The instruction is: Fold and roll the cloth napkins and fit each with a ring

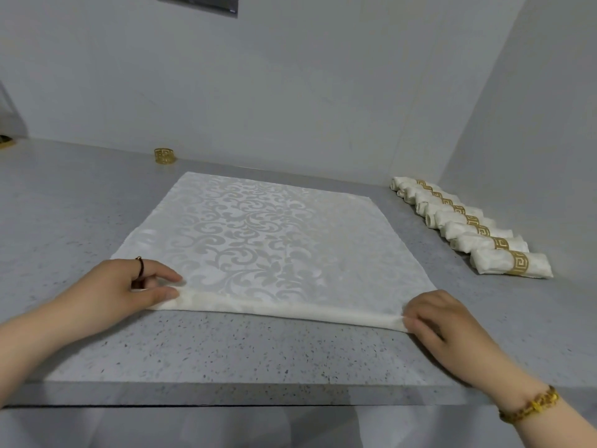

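white damask napkin [258,240] lies flat on the counter [226,347], near hem turned over, my left hand [129,289] at 8 o'clock and right hand [442,324] at 4 o'clock each pinching an end, so i'd roll both evenly and tightly toward 12 o'clock.

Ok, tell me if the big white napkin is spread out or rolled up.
Mostly spread: the napkin lies flat, with only its near edge turned into a narrow roll, pinched by the left hand and right hand.

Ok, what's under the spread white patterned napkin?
Grey speckled countertop shows round the white patterned cloth napkin, lying flat. Beneath its middle is covered. The left hand and right hand pinch its rolled near edge.
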